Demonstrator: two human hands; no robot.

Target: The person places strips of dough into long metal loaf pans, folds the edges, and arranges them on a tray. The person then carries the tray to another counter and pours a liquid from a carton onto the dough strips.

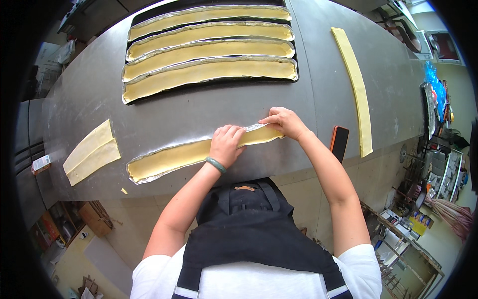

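A long foil tray [149, 154] lined with pale yellow dough [171, 162] lies before me at the table's near edge. My left hand [226, 144], with a green bangle at its wrist, rests across the tray right of its middle, fingers on the far foil rim and thumb by the near side. At the tray's right end, my right hand [285, 121] pinches the far rim and dough edge between thumb and fingers. Part of the dough is hidden beneath both hands.
Beyond sits a black baking tray [209, 79] holding several dough-lined foil trays [209, 70]. A folded dough strip [354, 86] lies at right, near an orange-cased phone [339, 144] on the table's edge. Flat dough pieces [93, 153] and a small scrap [124, 191] are at left.
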